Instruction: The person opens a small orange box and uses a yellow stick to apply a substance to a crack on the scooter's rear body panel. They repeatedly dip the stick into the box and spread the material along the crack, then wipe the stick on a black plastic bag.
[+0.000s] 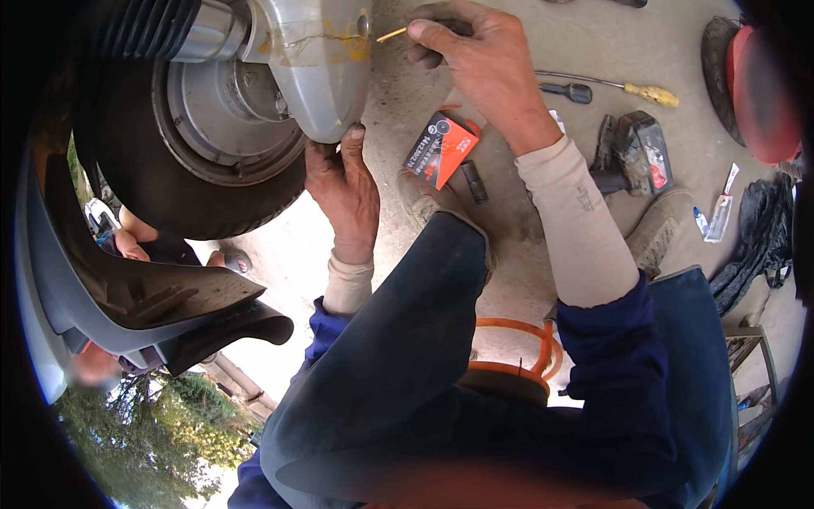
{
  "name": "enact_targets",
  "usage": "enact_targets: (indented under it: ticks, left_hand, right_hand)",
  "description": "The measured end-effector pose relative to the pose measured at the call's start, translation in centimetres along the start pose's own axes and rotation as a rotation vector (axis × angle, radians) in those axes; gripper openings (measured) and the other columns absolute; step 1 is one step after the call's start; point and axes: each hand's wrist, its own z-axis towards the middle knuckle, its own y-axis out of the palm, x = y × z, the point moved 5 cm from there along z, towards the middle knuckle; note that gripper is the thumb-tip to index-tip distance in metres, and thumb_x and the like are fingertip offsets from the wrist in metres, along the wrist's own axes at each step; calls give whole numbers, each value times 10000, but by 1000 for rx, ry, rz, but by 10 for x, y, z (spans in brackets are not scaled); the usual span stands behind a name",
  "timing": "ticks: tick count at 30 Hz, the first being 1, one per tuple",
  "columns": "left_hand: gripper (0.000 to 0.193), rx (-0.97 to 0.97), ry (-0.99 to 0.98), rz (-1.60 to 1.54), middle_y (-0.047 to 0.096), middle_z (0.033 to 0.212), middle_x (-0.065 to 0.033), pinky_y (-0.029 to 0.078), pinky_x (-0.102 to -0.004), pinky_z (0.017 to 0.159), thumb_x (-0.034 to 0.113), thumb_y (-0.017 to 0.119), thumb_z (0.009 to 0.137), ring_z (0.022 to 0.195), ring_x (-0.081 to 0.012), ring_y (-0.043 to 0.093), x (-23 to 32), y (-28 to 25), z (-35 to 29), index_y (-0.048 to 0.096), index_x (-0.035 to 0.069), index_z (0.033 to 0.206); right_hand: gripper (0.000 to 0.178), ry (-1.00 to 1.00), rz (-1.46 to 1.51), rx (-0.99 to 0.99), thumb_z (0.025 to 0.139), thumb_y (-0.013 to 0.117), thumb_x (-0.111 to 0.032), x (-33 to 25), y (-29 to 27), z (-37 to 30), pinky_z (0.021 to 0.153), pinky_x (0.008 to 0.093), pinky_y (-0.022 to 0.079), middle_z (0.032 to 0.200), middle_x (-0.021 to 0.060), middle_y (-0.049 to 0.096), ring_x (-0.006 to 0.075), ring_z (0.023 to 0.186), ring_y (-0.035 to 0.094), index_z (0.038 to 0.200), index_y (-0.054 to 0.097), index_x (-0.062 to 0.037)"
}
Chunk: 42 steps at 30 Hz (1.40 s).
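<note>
My right hand (pixel 476 59) pinches a thin yellowish stick (pixel 391 35) between thumb and fingers. The stick's tip points left, just apart from a silver cover (pixel 326 97). A crack-like line edged with yellow-brown residue (pixel 335 47) crosses this cover. At its rounded lower end, my left hand (pixel 348 191) grips the cover, thumb on the near side and some fingers hidden behind. Left of the cover are a wheel with a silver hub (pixel 220 110) and a dark tyre (pixel 203 208), below a black ribbed boot (pixel 144 30).
An orange-black box (pixel 441 148) and a dark socket (pixel 475 181) lie near my foot. To the right are a yellow-handled screwdriver (pixel 651 94), a cordless power tool (pixel 640 153) and a red-rimmed wheel (pixel 755 97). A dark fender (pixel 153 288) juts in at left, with another person's hand (pixel 131 248) beyond.
</note>
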Motion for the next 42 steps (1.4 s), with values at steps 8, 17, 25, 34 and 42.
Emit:
enact_targets:
  ticks: [8,17,25,34,42]
  left_hand:
    - [346,-42,14,84,764,1147,-117,566,-338,988,209,744,1059,1053,-177,693,8,-3,2,690,-59,1271]
    - [305,-71,3,59,730,1190,-116,514,-318,1002,136,709,1077,1074,-169,651,16,1,2,642,-67,1295]
    - [390,-64,26,29,747,1206,-149,567,-362,1003,197,722,1071,1080,-199,695,12,0,1,648,-83,1332]
    - [291,-45,-7,47,755,1121,-112,541,-307,931,130,743,1048,984,-153,674,12,1,1,656,-59,1251]
    - [417,-76,-52,83,777,1109,-170,568,-336,930,227,787,1027,1031,-196,739,4,-7,-1,631,-59,1288]
  right_hand:
    - [172,-37,-155,-56,986,719,-97,-10,-1,6,651,303,538,779,92,735,127,705,674,1044,769,57]
    - [198,-277,-276,-45,948,715,-94,-21,5,18,756,411,578,894,235,774,353,799,754,1053,757,69]
    - [187,-50,-46,-57,971,705,-84,-7,0,24,711,350,571,823,154,767,204,732,716,1056,761,74]
    - [175,-21,-31,-67,983,701,-84,0,11,29,666,324,546,781,112,748,159,698,685,1030,762,73]
    - [240,42,-17,27,997,739,-132,-16,-9,-1,704,301,569,842,98,767,144,734,700,1084,760,91]
